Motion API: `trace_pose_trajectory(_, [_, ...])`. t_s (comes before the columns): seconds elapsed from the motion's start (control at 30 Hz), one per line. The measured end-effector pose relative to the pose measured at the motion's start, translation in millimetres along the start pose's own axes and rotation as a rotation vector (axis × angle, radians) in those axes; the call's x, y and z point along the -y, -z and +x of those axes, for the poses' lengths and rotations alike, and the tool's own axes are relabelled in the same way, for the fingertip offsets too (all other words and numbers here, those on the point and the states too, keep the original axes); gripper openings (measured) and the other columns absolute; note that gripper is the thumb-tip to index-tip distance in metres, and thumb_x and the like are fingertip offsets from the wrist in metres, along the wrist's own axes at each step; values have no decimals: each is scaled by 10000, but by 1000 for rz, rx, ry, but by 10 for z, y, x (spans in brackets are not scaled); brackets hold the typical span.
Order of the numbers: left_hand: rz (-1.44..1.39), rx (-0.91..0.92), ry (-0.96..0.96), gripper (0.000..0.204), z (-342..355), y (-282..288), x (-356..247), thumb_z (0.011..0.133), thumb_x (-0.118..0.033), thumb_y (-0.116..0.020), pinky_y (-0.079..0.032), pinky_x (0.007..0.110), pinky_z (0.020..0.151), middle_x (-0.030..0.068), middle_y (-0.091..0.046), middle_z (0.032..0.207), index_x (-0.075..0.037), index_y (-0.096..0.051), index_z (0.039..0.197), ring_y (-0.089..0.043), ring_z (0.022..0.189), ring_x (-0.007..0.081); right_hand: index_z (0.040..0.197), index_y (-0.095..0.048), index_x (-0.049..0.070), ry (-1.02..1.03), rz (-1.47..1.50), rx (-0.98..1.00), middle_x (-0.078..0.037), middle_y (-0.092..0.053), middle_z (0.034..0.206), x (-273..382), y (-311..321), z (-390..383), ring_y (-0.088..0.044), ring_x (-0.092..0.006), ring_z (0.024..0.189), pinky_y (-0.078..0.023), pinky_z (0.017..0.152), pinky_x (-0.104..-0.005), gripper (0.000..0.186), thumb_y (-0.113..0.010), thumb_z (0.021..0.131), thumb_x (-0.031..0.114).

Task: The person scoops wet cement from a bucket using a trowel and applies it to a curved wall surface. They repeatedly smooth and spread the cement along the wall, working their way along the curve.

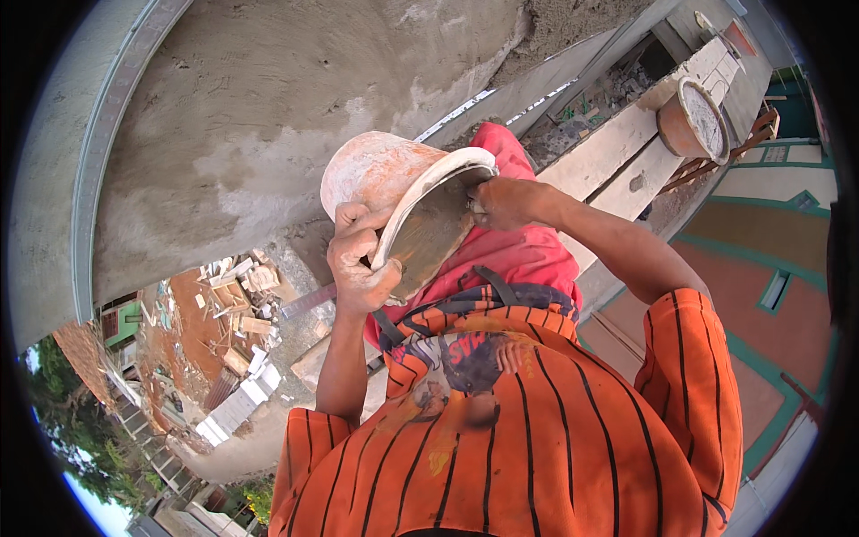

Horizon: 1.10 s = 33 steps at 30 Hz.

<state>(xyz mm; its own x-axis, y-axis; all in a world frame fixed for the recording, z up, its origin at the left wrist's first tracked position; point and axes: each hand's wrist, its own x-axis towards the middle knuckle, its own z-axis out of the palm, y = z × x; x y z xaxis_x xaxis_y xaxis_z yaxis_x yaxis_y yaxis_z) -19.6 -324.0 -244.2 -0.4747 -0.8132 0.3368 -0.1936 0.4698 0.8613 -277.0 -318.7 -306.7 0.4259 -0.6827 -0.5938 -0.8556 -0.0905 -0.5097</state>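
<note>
A mortar-smeared orange bucket (386,168) is tilted on its side in front of me, with its pale rim turned toward my body. My left hand (360,259) grips the rim on the near left, its fingers on the outer side. Inside the mouth, grey-brown wet mortar (429,240) coats the wall. My right hand (508,204) reaches in at the right side of the rim with curled fingers. Whatever those fingers hold is hidden. My legs in red trousers (510,255) are below and behind the bucket.
Wooden planks (617,166) run off to the far right, bearing a second bucket (687,130) filled with grey material. A freshly plastered wall (242,116) rises ahead. Down at the left lie a rubble heap (242,322) and a metal straightedge (98,170) lines the wall's left edge.
</note>
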Motion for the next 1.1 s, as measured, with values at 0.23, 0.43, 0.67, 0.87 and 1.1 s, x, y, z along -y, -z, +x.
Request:
trace_pose_trajectory(0.23, [-530,-138,60,304,159,148,171,561,-81,-645,-343,380,1021,174,-558,1210,-2,-555,841,-517,1093,262,1007,-547,2,423,519,-130,-140,-598,751,91,-575,11,-614,-273,659,-516,633,-393,279,-575,913,264])
trace_pose_trajectory(0.43, [-592,-581,242,374,160,172,-111,613,-25,-581,-495,389,917,165,-598,1125,37,-561,981,-608,978,249,956,-520,21,377,1028,215,-34,-521,676,756,-184,-134,-532,-124,528,-459,460,-293,249,-579,929,262])
trace_pose_trajectory(0.67, [-633,-829,422,535,5,253,5,715,-104,-524,-501,408,888,179,-541,1135,20,-438,1229,-587,1015,289,1012,-510,29,451,1338,147,-35,-514,716,640,-150,-243,-540,-118,549,-463,456,-281,264,-576,923,269])
trace_pose_trajectory(0.87, [-571,-753,404,521,13,429,121,699,-75,-540,-506,396,861,175,-554,1116,22,-447,1202,-588,989,279,1161,-451,13,668,1816,-191,-44,-510,832,608,-15,-538,-546,-121,584,-485,493,-272,384,-505,784,62])
trace_pose_trajectory(1.1, [-499,-868,472,549,-129,624,77,691,-68,-549,-486,386,870,153,-556,1105,12,-446,1224,-579,972,269,1277,-348,42,667,1796,-1387,-71,-488,963,720,676,-865,-549,-119,647,-508,520,-271,542,-553,778,-15])
